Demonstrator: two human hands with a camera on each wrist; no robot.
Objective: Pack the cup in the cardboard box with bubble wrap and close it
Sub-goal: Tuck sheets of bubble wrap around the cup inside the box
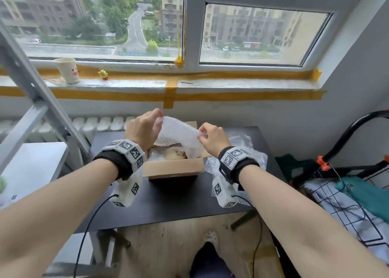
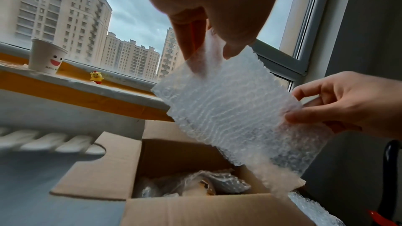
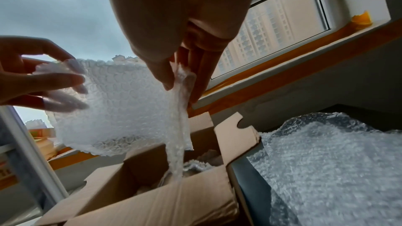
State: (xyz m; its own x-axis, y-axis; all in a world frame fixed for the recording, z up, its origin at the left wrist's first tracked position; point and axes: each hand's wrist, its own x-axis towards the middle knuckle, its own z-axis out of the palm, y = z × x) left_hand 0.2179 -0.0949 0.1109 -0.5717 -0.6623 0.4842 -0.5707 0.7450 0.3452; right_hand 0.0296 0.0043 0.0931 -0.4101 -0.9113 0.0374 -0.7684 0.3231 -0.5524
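hands pinching bubble wrap sheet (image 1: 179, 133) above open cardboard box (image 1: 172, 168), left hand (image 1: 143, 128), right hand (image 1: 212, 137)

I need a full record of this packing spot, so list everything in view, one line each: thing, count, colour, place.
bubble wrap sheet: one, clear white, held up over the box between both hands
cardboard box: one, brown, flaps open, on the table, with wrapped contents inside
loose bubble wrap: one heap, clear, on the table right of the box
table: one, black, below the window
paper cup: one, white with a smiling face, on the windowsill at left
toy figure: one, yellow, on the windowsill right of the cup
tape: strips, orange, along the sill and wall
radiator: one, white, behind the table
left hand: pinches the sheet's left end
right hand: pinches the sheet's right end
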